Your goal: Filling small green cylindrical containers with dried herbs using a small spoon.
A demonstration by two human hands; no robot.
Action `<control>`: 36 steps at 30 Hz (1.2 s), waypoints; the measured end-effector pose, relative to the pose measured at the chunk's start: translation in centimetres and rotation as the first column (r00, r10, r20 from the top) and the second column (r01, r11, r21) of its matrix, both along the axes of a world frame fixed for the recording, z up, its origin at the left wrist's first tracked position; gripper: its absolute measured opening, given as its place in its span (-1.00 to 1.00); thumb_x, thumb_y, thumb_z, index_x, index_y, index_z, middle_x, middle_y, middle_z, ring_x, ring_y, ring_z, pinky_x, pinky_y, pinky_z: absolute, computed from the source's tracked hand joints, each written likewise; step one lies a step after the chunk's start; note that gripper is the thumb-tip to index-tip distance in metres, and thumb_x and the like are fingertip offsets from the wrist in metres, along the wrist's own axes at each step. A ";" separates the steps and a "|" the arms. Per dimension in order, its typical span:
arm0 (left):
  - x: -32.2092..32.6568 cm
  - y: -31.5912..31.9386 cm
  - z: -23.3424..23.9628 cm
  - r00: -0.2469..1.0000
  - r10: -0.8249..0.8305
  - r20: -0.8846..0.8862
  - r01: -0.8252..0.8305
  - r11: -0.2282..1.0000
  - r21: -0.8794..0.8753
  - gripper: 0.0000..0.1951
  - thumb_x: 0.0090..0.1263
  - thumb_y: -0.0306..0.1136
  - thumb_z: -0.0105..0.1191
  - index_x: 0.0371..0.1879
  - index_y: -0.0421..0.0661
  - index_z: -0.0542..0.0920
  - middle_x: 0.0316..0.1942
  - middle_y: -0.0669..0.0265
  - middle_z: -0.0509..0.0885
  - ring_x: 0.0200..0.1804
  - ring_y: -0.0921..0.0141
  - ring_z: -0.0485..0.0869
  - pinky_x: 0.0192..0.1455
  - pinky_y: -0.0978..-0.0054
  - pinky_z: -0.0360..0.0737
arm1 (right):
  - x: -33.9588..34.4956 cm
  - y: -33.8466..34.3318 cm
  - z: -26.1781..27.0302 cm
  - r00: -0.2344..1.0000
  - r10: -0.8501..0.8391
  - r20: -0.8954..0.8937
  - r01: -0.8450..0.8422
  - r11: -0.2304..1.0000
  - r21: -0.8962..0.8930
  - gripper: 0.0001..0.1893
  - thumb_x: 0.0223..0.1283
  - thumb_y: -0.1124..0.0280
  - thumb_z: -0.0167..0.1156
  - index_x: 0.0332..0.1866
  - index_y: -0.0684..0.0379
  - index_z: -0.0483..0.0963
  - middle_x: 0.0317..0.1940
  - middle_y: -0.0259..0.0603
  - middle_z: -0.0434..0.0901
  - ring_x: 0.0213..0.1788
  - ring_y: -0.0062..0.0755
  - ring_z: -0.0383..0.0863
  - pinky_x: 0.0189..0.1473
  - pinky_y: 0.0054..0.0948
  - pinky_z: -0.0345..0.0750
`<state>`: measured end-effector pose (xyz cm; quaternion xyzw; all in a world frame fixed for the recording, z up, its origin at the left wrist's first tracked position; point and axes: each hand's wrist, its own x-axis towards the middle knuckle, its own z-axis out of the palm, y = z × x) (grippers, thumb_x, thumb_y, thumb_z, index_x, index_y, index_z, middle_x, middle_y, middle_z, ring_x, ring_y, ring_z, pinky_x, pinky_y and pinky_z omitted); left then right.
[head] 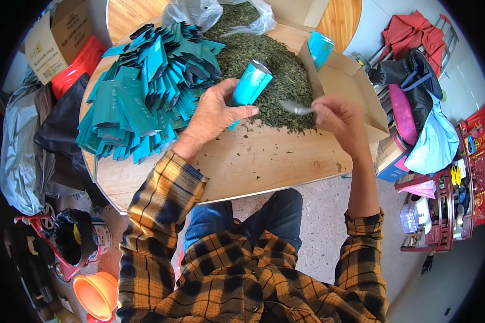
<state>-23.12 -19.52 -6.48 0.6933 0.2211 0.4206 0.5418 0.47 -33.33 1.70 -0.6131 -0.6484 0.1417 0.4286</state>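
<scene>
My left hand (216, 111) grips a teal foil packet (251, 84), tilted, with its open end up and away from me. In my right hand (338, 121) is a metal spoon (296, 108), blurred, over the near right part of a heap of dried green leaves (266, 68). Whether the spoon carries leaves I cannot tell. A large pile of flat teal packets (145, 93) lies left of the heap. To the right, another teal packet (320, 48) stands at the left wall of an open cardboard box (353, 91).
The wooden tabletop (242, 161) has scattered leaf bits. A clear plastic bag (252, 18) lies at the far side of the heap. Left of the table are a cardboard carton (56, 40) and a red plastic basin (79, 66); an orange bucket (95, 296) stands on the floor.
</scene>
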 end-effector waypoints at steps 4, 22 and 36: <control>0.0 -0.2 -0.1 1.000 -0.017 0.006 0.017 1.000 -0.007 -0.55 0.09 -0.39 0.45 -0.06 -0.23 0.56 -0.35 0.37 0.64 -0.35 0.57 0.55 -0.33 0.55 0.54 | 0.7 -1.5 -0.2 0.995 0.050 0.091 -0.016 0.937 -0.349 -0.87 0.35 0.45 0.15 -0.32 0.25 0.55 -0.60 -0.42 0.50 -0.55 -0.72 0.44 -0.51 -0.65 0.36; 0.0 -0.2 -0.3 0.999 -0.034 -0.033 0.033 0.999 -0.009 -0.55 0.10 -0.37 0.44 -0.06 -0.23 0.56 -0.35 0.35 0.65 -0.34 0.55 0.56 -0.30 0.53 0.55 | -0.8 -0.6 -4.4 0.985 -0.162 0.060 0.146 0.966 0.212 -0.88 0.31 0.53 0.17 -0.18 0.34 0.60 -0.46 -0.28 0.66 -0.43 -0.63 0.61 -0.34 -0.61 0.55; -0.1 -0.4 -0.1 0.973 -0.018 -0.232 0.033 0.998 0.058 -0.43 0.12 -0.42 0.43 0.12 -0.25 0.50 -0.11 0.38 0.64 -0.08 0.54 0.57 0.01 0.53 0.56 | -3.6 1.5 0.4 0.959 -0.054 0.279 -0.083 0.885 0.458 -0.78 0.20 0.65 0.22 -0.05 0.25 0.58 -0.36 -0.26 0.64 -0.36 -0.58 0.57 -0.28 -0.58 0.50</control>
